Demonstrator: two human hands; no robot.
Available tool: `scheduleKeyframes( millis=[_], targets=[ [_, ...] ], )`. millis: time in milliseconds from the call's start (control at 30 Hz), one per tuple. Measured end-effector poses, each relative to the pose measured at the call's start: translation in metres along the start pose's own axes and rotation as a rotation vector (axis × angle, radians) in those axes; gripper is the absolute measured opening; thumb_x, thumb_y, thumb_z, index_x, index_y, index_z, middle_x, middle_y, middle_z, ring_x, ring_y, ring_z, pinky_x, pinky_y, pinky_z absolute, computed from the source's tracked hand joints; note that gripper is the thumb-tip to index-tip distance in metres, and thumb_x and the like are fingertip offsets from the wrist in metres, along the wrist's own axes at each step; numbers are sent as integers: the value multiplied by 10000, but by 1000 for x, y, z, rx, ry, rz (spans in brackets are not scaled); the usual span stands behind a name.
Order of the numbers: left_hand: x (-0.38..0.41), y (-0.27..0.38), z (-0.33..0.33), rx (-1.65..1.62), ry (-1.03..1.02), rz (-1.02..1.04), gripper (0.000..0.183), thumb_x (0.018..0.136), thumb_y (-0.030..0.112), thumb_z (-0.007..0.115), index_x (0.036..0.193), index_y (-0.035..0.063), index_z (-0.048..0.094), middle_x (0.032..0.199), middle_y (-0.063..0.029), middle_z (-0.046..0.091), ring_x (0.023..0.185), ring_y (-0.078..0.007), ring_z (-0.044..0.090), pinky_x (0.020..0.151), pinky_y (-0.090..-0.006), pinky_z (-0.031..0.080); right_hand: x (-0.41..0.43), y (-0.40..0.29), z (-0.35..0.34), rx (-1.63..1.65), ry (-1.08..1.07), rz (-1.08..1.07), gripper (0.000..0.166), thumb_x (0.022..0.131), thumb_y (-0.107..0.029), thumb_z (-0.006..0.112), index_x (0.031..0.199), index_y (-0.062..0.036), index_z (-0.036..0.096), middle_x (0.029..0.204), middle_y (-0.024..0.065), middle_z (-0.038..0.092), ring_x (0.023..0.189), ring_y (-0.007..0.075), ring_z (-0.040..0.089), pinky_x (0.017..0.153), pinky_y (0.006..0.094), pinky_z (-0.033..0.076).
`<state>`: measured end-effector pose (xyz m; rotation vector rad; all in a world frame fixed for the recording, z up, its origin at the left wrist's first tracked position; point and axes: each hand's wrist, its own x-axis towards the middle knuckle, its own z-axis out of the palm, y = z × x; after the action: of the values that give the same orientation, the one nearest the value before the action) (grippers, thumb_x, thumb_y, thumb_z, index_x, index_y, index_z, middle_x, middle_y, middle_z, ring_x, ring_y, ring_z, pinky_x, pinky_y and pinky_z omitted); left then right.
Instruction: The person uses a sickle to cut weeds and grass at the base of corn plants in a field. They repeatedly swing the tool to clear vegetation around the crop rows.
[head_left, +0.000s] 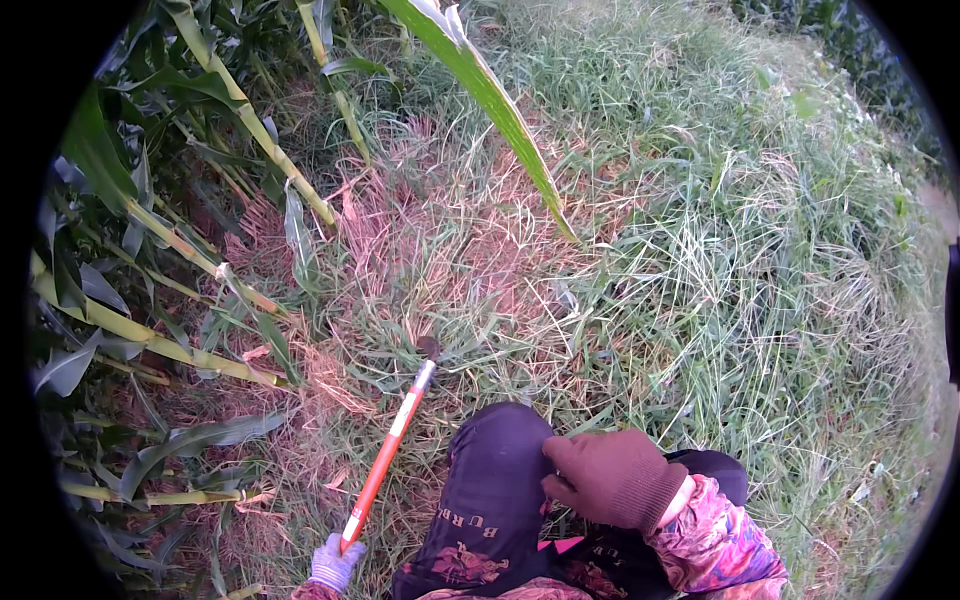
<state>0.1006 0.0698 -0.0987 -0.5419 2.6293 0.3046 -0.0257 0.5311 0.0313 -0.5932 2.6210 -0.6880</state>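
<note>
My left hand (335, 564), in a pale lavender knit glove, grips the end of a long orange handle (379, 469) with white sections. The handle slants up and away to a silver metal collar (425, 373) and a dark tool head (428, 346). Grass hides most of that head, so the kind of tool cannot be told. My right hand (604, 480) wears a brown knit glove and lies over the inner side of my bent knee (504, 442). Its fingers are curled and point left; whether anything is inside them is hidden.
Tall maize stalks (255, 124) rise along the left side. A long green maize leaf (510, 120) hangs across the top centre. Mixed green and dry grass (697, 277) covers the ground, with flattened straw (495, 277) ahead of me. More dark green plants (885, 75) stand at far right.
</note>
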Motion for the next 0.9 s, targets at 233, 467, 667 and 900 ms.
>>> scheduleKeyframes(
  millis=[233, 467, 667, 900],
  targets=[
    [176, 230, -20, -21, 130, 271, 494, 777, 554, 550, 974, 102, 525, 832, -218, 608, 815, -399, 580, 718, -474, 442, 4, 7, -2, 40, -22, 9, 302, 815, -340, 547, 928, -71, 470, 738, 107, 587, 615, 307, 597, 517, 424, 465],
    [292, 425, -64, 195, 130, 336, 490, 783, 492, 586, 1033, 71, 563, 992, -186, 616, 953, -349, 582, 822, -434, 450, 15, 1, -12, 98, 34, -11, 281, 816, -329, 546, 855, -68, 447, 645, 97, 555, 576, 301, 591, 469, 410, 453],
    [354, 302, -74, 184, 191, 86, 502, 753, 496, 605, 1044, 87, 578, 1022, -168, 612, 966, -322, 585, 832, -410, 448, 15, -6, -11, 80, 55, -70, 275, 818, -322, 543, 826, -69, 435, 629, 90, 536, 554, 298, 579, 457, 408, 445],
    [175, 178, -23, 167, 7, -23, 501, 772, 535, 566, 986, 83, 527, 954, -226, 604, 927, -389, 569, 790, -470, 434, 14, -5, 3, 59, 32, -39, 283, 820, -332, 533, 865, -65, 449, 703, 115, 575, 629, 323, 596, 522, 436, 469]
  ],
)
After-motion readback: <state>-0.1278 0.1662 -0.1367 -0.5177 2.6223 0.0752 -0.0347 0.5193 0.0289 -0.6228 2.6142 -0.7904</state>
